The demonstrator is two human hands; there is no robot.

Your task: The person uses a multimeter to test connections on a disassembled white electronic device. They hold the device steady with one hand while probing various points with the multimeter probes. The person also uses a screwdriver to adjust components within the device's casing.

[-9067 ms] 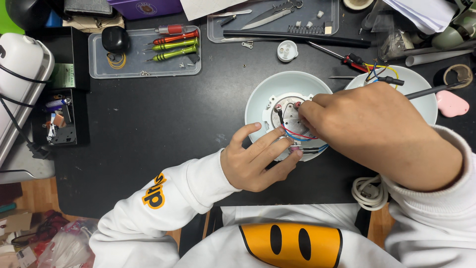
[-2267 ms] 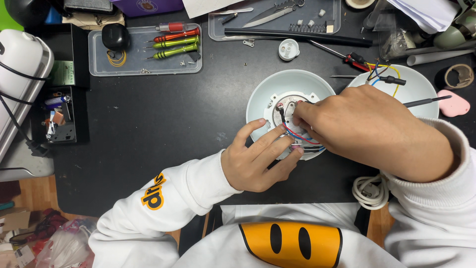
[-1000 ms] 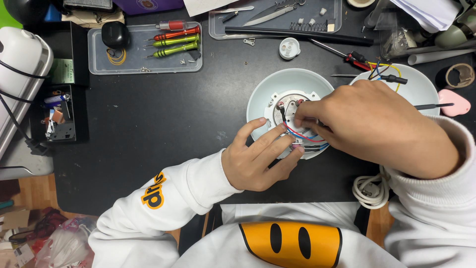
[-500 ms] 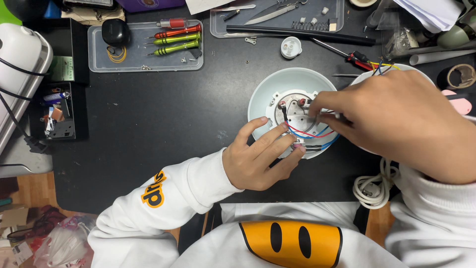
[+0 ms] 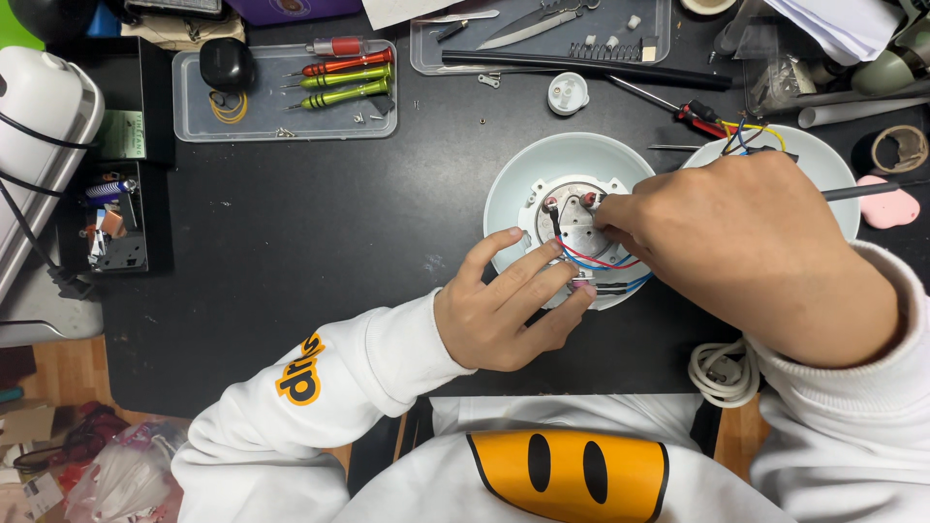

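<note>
Wires (image 5: pixel 599 260) still lie loose in our open round base (image 5: pixel 572 218); left hand (image 5: pixel 509 315) steadies its rim, right hand (image 5: pixel 746 247) pinches at a terminal.

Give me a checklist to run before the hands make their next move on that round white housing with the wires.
1. Housing steadied: left hand rests on the rim of the white housing. Ok.
2. Right hand at the centre metal plate, fingertips on it. Ok.
3. Red and blue wires clear of the fingers: they run under both hands. Cannot tell.
4. Screwdrivers within reach: in the clear tray at far left, not in hand. Ok.
5. Power cord unplugged: coiled at the desk edge, plug showing. Ok.
</note>
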